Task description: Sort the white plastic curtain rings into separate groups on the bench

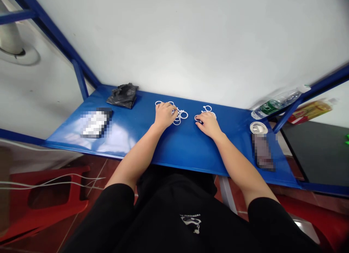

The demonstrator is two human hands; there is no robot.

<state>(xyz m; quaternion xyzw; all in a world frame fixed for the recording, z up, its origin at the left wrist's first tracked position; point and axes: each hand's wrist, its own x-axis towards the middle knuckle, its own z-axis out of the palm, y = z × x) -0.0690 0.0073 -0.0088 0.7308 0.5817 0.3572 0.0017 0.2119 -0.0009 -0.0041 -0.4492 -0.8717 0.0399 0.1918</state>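
Several thin white rings with small knobs lie on a blue metal table (180, 147). A loose pile of white rings (184, 115) sits beside my left hand (164, 115), whose fingers are bent and closed around a white ring at the pile's left side. More rings show behind that hand's knuckles. My right hand (209, 124) rests over a second, smaller group of rings, its thumb apart from the bent fingers. A white ring (208, 108) shows just beyond its knuckles. The palms hide some of the rings.
A crumpled black plastic bag (124, 95) and a pixelated item (95, 123) lie to the left. On the right are a water bottle (279, 103), a coiled white cable (258, 128) and a pixelated phone-like item (263, 152). A white wall (191, 45) stands behind the table.
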